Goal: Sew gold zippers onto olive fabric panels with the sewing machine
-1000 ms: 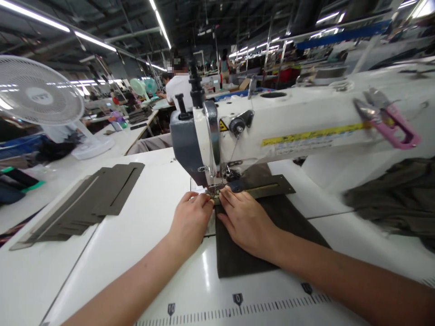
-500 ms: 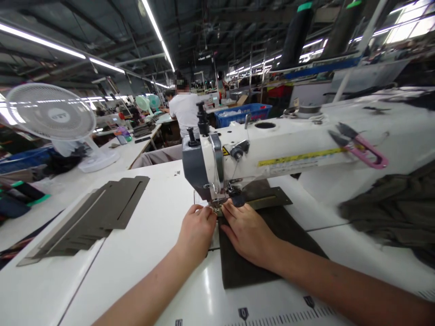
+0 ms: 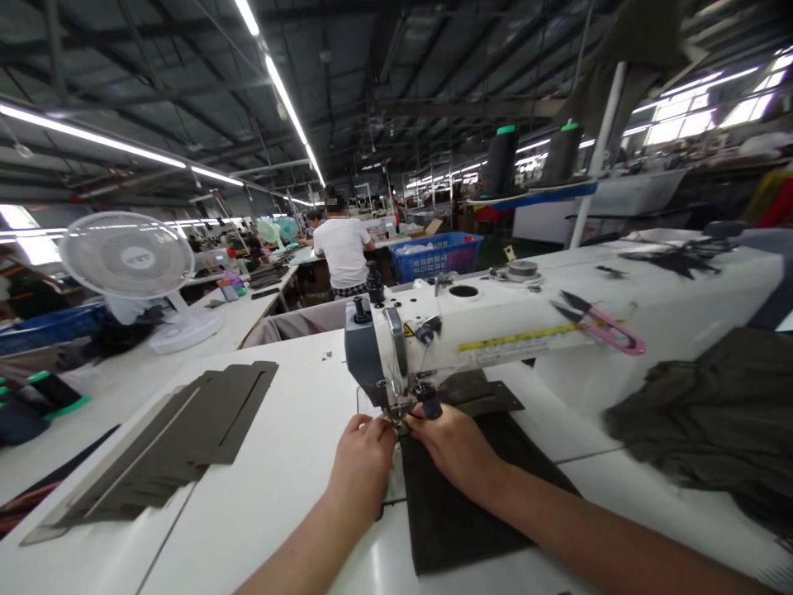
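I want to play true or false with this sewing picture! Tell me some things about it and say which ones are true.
1. The left hand and right hand are both by the needle of the sewing machine. True.
2. The pink snips lie beside the fan. False: they lie on top of the sewing machine.
3. The right hand rests on dark cloth. True.
4. The fan stands to the right of the sewing machine. False: it stands off to its left.
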`<state>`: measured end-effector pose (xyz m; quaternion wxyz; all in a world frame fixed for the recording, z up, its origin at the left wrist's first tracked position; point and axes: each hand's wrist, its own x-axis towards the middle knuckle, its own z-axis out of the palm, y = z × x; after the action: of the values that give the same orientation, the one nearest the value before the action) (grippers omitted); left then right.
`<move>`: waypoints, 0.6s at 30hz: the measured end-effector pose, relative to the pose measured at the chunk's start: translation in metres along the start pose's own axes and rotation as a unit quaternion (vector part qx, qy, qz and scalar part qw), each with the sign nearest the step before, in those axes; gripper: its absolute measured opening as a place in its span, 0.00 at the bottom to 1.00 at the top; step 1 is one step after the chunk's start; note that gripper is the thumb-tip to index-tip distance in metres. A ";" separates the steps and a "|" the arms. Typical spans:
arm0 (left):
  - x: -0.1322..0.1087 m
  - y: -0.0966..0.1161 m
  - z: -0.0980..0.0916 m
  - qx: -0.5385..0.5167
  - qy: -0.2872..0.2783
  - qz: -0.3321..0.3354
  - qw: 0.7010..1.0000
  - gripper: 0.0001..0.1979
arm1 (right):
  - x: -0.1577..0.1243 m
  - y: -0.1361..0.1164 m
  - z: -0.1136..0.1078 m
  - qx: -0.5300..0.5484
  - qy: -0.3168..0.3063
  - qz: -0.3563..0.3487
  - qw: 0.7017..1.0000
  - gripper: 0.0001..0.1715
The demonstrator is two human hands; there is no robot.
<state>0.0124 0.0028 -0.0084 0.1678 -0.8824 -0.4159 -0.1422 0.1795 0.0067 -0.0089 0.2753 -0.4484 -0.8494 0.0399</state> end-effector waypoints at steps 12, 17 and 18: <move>0.005 0.000 -0.005 0.013 -0.011 0.036 0.999 0.08 | -0.001 0.001 -0.002 -0.049 -0.015 -0.024 0.998 0.13; 0.007 -0.001 -0.006 -0.005 -0.030 0.030 0.999 0.07 | 0.002 0.005 -0.007 -0.049 -0.034 -0.021 0.998 0.12; 0.007 -0.002 -0.006 -0.009 -0.033 0.028 0.999 0.07 | 0.003 0.008 -0.010 -0.047 -0.039 -0.024 0.998 0.10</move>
<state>0.0150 0.0062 0.0005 0.1501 -0.8993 -0.3951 -0.1121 0.1890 0.0120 -0.0017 0.2211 -0.4385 -0.8710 0.0111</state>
